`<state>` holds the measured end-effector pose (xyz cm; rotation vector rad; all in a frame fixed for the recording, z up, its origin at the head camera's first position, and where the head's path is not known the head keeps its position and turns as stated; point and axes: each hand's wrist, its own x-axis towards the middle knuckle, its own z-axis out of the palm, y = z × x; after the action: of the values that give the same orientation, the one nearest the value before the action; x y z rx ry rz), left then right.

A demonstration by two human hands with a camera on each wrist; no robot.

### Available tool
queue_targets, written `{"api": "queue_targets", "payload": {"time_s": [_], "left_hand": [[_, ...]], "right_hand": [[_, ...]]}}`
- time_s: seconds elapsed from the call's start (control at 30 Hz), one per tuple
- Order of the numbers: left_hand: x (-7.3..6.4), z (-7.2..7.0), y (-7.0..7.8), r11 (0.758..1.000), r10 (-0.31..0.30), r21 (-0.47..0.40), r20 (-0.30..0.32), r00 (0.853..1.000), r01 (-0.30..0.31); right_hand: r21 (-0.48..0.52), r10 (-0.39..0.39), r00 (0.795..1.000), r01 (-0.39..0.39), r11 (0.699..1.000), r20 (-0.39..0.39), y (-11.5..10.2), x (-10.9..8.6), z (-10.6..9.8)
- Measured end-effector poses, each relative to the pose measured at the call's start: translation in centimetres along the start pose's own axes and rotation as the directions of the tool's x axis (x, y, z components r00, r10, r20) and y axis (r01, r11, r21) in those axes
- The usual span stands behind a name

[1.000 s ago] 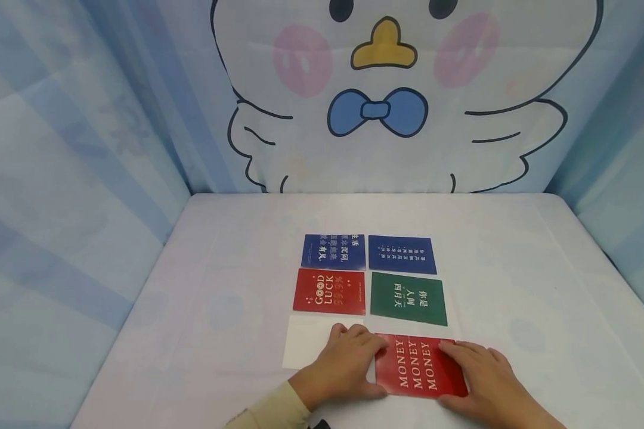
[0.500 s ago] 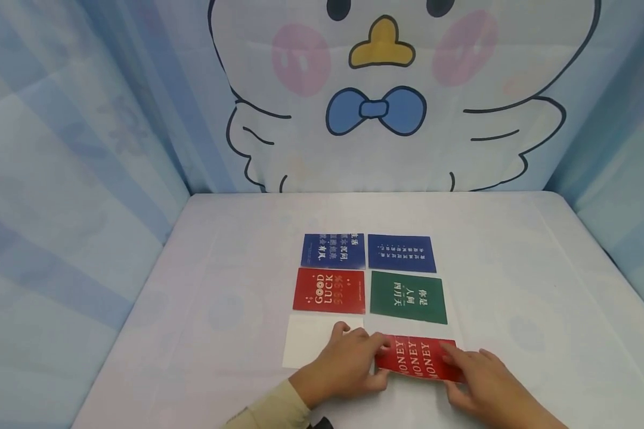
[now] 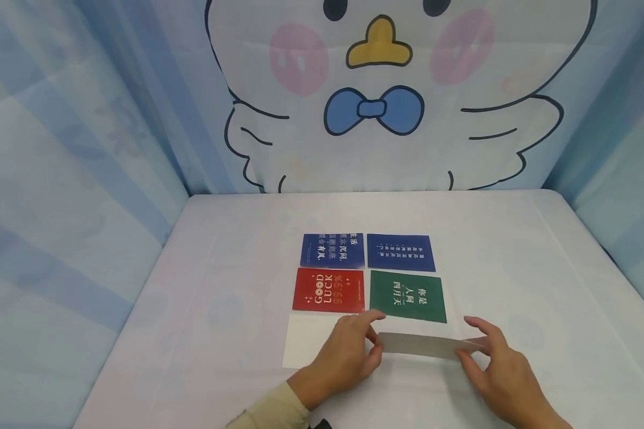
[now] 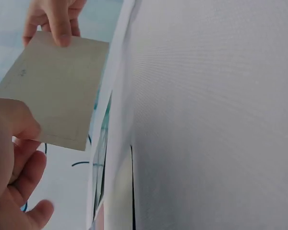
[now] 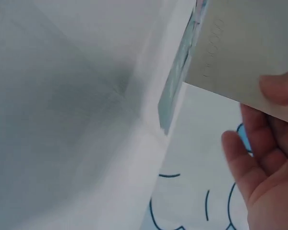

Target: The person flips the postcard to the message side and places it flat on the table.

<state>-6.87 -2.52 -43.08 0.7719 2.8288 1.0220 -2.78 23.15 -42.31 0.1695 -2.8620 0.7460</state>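
Observation:
In the head view a card [image 3: 418, 345], tipped up steeply, turns its plain pale back toward me. My left hand [image 3: 340, 348] pinches its left edge between thumb and fingers, and my right hand [image 3: 504, 363] pinches the right edge. The left wrist view shows the same card [image 4: 62, 91] between both hands, its back bare but for faint small marks. Rows of small printed marks run along the card's back [image 5: 240, 52] in the right wrist view, where the thumb lies on it. Its red front faces away.
Behind the hands lie a green card [image 3: 408, 296], a red GOOD LUCK card [image 3: 328, 290] and two blue cards, one left [image 3: 333, 251] and one right [image 3: 401, 252]. A cream card [image 3: 306, 339] is partly under my left hand. Cloth walls [image 3: 86, 149] enclose the white table [image 3: 220, 268].
The red MONEY card lay face up between both hands. It has been lifted by its near edge and tilted upright, so its pale back shows now. The other cards stay put.

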Motion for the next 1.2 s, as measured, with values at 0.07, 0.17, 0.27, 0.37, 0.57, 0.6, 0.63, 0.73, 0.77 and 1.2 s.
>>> {"api": "queue_targets", "payload": {"time_s": [0.07,0.17,0.27,0.37,0.57,0.6,0.63,0.73,0.77,1.2], "left_hand": [[-0.2,0.0,-0.2,0.998,0.026,-0.054,-0.049,0.998,-0.029],[-0.3,0.2,-0.5,0.988,0.054,-0.138,-0.112,0.992,-0.069],[-0.2,0.3,-0.6,0.971,0.018,-0.235,-0.144,0.989,-0.051],[-0.1,0.5,-0.7,0.969,-0.002,-0.246,-0.145,0.989,-0.034],[0.1,0.7,-0.9,0.993,0.085,-0.065,-0.153,0.984,-0.096],[0.1,0.7,-1.0,0.994,0.093,-0.041,-0.144,0.985,-0.1],[0.2,0.7,-1.0,0.995,0.098,-0.018,-0.129,0.987,-0.102],[0.3,0.6,-1.3,0.995,0.09,0.05,-0.063,0.994,-0.087],[0.3,0.6,-1.3,0.994,0.083,0.072,-0.037,0.996,-0.08],[0.5,1.1,-1.2,0.96,-0.019,0.281,0.111,0.994,-0.013]], "right_hand": [[0.022,0.002,0.996,0.0,1.0,-0.093,-0.1,-0.2,0.2],[0.055,0.024,0.975,-0.012,0.998,-0.22,-0.5,-0.2,0.5],[0.085,0.07,0.955,-0.047,0.995,-0.288,-0.8,-0.1,0.7],[0.092,0.098,0.951,-0.074,0.993,-0.294,-1.0,0.0,0.9],[0.033,0.105,0.97,-0.1,0.994,-0.219,-0.9,0.3,0.9],[0.025,0.103,0.975,-0.1,0.995,-0.196,-0.9,0.4,0.9],[0.016,0.099,0.98,-0.098,0.995,-0.173,-0.8,0.4,0.8],[-0.007,0.097,0.992,-0.097,0.995,-0.077,-0.5,0.6,0.5],[-0.012,0.102,0.994,-0.103,0.995,-0.04,-0.4,0.7,0.4],[-0.079,0.205,0.935,-0.19,0.979,0.289,0.2,2.0,0.8]]}}
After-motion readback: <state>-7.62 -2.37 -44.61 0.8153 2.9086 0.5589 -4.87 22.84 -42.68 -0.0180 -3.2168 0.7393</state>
